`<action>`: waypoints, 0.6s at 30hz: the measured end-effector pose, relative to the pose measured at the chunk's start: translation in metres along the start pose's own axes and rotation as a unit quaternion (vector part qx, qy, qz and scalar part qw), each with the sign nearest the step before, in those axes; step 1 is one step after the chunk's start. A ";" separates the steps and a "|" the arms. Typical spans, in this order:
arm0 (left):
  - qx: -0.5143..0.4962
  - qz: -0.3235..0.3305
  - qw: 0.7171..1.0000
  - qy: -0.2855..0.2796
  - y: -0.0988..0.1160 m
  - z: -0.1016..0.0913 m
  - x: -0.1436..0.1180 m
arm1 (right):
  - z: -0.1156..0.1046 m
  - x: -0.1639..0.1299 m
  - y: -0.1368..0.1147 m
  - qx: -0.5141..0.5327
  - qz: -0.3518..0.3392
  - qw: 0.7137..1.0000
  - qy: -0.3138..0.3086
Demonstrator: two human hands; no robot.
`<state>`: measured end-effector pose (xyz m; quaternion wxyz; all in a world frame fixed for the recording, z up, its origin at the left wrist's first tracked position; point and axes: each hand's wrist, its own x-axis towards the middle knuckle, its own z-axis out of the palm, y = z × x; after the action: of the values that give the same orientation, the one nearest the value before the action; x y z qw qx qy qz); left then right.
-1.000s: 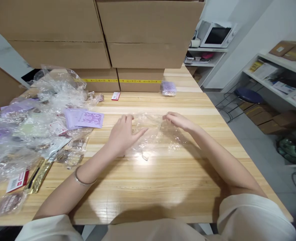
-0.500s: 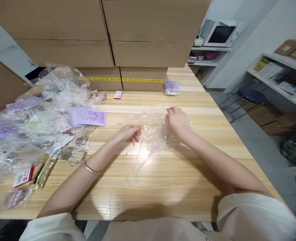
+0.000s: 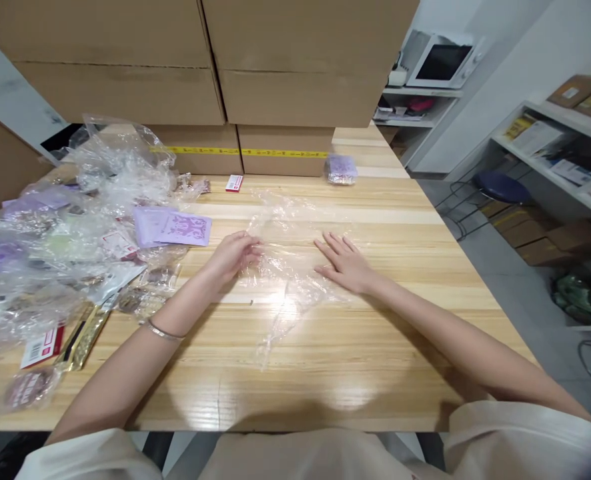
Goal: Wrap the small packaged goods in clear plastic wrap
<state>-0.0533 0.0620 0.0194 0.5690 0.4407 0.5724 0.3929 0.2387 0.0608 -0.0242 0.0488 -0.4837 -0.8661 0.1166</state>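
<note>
A crumpled clear plastic bag (image 3: 288, 267) lies spread on the wooden table (image 3: 375, 333) in front of me. My left hand (image 3: 233, 255) pinches the bag's left edge with curled fingers. My right hand (image 3: 343, 262) lies flat with fingers spread, pressing the bag's right side onto the table. A thin bracelet circles my left wrist.
A heap of clear bags and packets (image 3: 65, 227) covers the table's left side, with a purple patterned card (image 3: 175, 228) on its edge. Stacked cardboard boxes (image 3: 275, 80) stand at the back, a small red-and-white box (image 3: 234, 183) and a purple packet (image 3: 341, 169) before them. Shelves (image 3: 555, 153) stand to the right.
My right hand let go of the bag's upper edge, opened and came down flat on it. The bag went from lifted to spread on the table. My left hand stayed at its left edge.
</note>
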 end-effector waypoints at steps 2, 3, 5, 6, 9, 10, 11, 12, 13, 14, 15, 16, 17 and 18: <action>0.040 -0.009 0.999 0.004 -0.008 -0.014 -0.002 | -0.010 0.005 0.018 0.019 -0.067 0.997 -0.021; 0.057 -0.011 0.998 0.008 -0.012 -0.018 -0.003 | -0.016 0.008 0.027 0.032 -0.095 0.995 -0.031; 0.087 -0.004 0.996 0.027 -0.018 -0.022 -0.005 | -0.028 0.014 0.037 0.057 -0.125 0.989 -0.049; 0.106 0.006 0.993 0.046 -0.019 -0.022 -0.006 | -0.033 0.015 0.038 0.066 -0.123 0.989 -0.047; 0.224 0.049 0.965 0.124 -0.017 -0.024 -0.009 | -0.041 0.010 0.015 0.067 -0.058 0.996 0.031; 0.262 0.055 0.953 0.142 -0.015 -0.025 -0.010 | -0.041 0.005 0.001 0.064 -0.032 0.995 0.066; 0.289 0.054 0.944 0.152 -0.014 -0.026 -0.011 | -0.039 -0.001 -0.014 0.061 -0.015 0.994 0.090; 0.301 0.046 0.940 0.152 -0.013 -0.027 -0.012 | -0.036 -0.007 -0.030 0.062 -0.008 0.994 0.094; 0.296 0.033 0.944 0.145 -0.013 -0.028 -0.012 | -0.031 -0.013 -0.045 0.052 -0.021 0.995 0.086; 0.286 0.021 0.948 0.137 -0.014 -0.028 -0.012 | -0.026 -0.019 -0.057 0.031 -0.056 0.995 0.073; 0.278 0.011 0.952 0.132 -0.015 -0.029 -0.011 | -0.022 -0.025 -0.065 0.006 -0.093 0.993 0.071; 0.268 0.003 0.955 0.129 -0.017 -0.030 -0.010 | -0.018 -0.029 -0.071 -0.020 -0.134 0.988 0.072; 0.257 -0.003 0.958 0.127 -0.018 -0.030 -0.008 | -0.016 -0.033 -0.073 -0.043 -0.174 0.981 0.076; 0.245 -0.009 0.961 0.125 -0.020 -0.031 -0.006 | -0.015 -0.036 -0.073 -0.060 -0.213 0.972 0.078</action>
<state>-0.0856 0.0519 0.0039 0.3710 0.5086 0.7216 0.2881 0.2004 -0.0044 0.0096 0.1109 -0.2977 -0.9481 0.0128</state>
